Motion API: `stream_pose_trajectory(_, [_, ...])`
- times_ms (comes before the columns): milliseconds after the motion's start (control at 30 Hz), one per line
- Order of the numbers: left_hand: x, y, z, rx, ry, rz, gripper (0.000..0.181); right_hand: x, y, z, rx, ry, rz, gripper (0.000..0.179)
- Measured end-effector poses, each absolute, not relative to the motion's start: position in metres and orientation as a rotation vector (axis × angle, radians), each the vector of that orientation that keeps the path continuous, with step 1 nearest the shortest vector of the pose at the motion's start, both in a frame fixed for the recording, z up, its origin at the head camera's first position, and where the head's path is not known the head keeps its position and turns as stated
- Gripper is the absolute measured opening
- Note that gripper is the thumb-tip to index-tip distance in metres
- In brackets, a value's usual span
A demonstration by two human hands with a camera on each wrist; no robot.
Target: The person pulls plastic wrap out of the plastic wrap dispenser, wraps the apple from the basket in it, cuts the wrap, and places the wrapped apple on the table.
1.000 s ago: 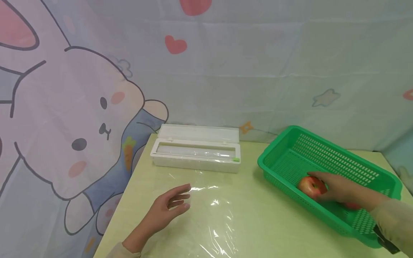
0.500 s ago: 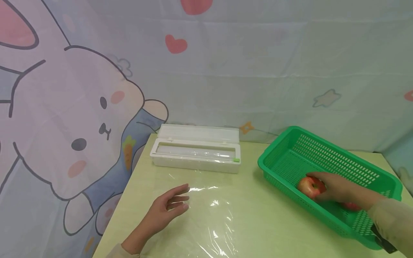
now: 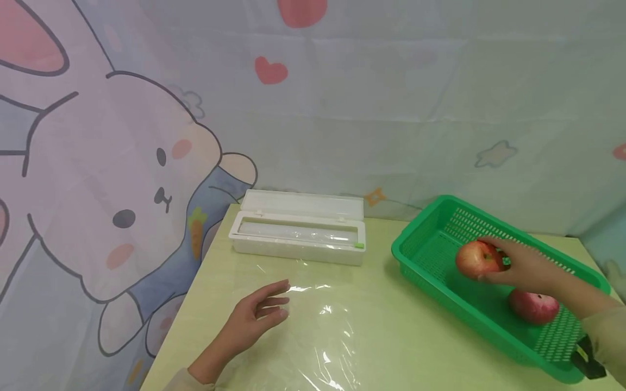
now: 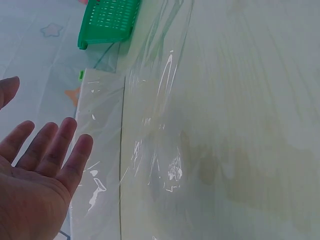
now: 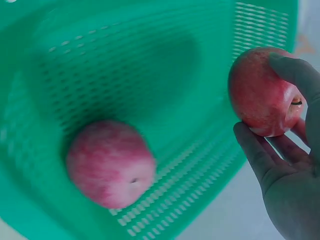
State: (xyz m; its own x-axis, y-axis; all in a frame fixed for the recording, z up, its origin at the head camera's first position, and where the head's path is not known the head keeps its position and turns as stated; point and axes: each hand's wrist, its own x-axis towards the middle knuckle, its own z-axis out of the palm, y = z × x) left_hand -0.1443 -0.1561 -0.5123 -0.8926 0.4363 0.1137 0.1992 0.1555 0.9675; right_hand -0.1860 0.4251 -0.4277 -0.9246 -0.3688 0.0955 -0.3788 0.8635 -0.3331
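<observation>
My right hand (image 3: 525, 265) grips a red-yellow apple (image 3: 478, 260), raised over the green basket (image 3: 442, 304). In the right wrist view, thumb and fingers curve round that apple (image 5: 262, 90), its stem end turned toward the palm. A second, pinker apple (image 3: 534, 307) lies on the basket floor. My left hand (image 3: 249, 320) hovers with relaxed, slightly bent fingers over a sheet of clear plastic wrap (image 3: 318, 336) spread on the table. It holds nothing; the left wrist view shows its palm (image 4: 30, 200) bare and fingers spread.
A white wrap dispenser box (image 3: 298, 250) with its lid (image 3: 303, 205) up stands at the table's back, a green slider (image 3: 359, 245) at its right end. The film runs forward from it. Behind the table (image 3: 391, 326) hangs a cartoon rabbit cloth (image 3: 342, 108).
My right hand has lifted the red-yellow apple up from the basket floor, uncovering the pinker apple. The left hand has barely moved.
</observation>
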Motion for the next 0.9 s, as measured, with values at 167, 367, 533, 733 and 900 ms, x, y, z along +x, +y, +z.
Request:
stream_pose_trajectory(167, [-0.147,-0.151,-0.510,0.623,2.226,1.830,0.058,-0.186,0.410,-0.404,0.559,-2.958,0.704,0.081])
stream_pose_trajectory(367, [-0.148,-0.145,-0.506,0.650,2.204,1.856,0.059,-0.181,0.377,-0.384,0.585,-2.917,0.826,0.084])
stream_pose_trajectory(533, [-0.147,-0.142,-0.503,0.672,2.214,1.858,0.059,-0.179,0.347,-0.383,0.695,-2.845,0.922,0.086])
stream_pose_trajectory(733, [-0.148,-0.136,-0.498,0.696,2.216,1.847,0.060,-0.172,0.305,-0.386,0.836,-2.779,1.060,0.083])
stream_pose_trajectory(900, [-0.150,-0.130,-0.494,0.727,2.222,1.842,0.062,-0.167,0.273,-0.392,0.913,-2.775,1.158,0.082])
